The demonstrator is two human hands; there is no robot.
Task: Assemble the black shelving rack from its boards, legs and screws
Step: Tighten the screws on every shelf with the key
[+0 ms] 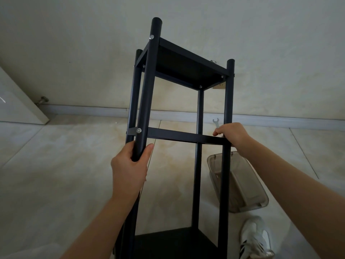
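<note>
The black shelving rack (188, 68) stands put together, tilted away from me, with round legs and three boards: one near the far end, a middle board (184, 135) seen edge-on, and a lower board (177, 242) at the bottom of the view. Silver screws (151, 36) show on the near left leg. My left hand (130, 165) grips that near left leg just below the middle board. My right hand (232, 134) grips the right leg where the middle board meets it.
A clear plastic bin (240, 184) lies on the tiled floor behind the right leg. A small silver wrench (216, 122) lies near the baseboard. A white shoe (258, 238) is at lower right. A white door (16, 101) with a doorstop (42, 100) stands at left.
</note>
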